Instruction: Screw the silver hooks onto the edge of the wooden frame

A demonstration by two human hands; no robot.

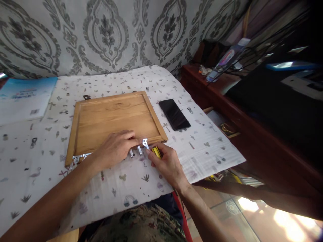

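A wooden framed panel [116,116] lies flat on the cloth-covered table. Along its near edge runs a metal hook rail [82,156], its several silver hooks pointing towards me. My left hand [116,148] rests over that edge, fingers bent and pressed down on the rail, covering its middle. At the rail's right end, my right hand [166,163] is closed around a yellow-and-black tool [156,152], whose kind is mostly hidden by the fingers. Its thumb and fingertips are at the end hook [145,144]; whether they pinch it is unclear.
A black phone [174,115] lies right of the panel. A blue-and-white booklet [27,97] is at the far left. Beyond the table's right edge stands a dark red desk [252,127] with a clear bottle [228,60], cables and an open drawer. A patterned wall backs the table.
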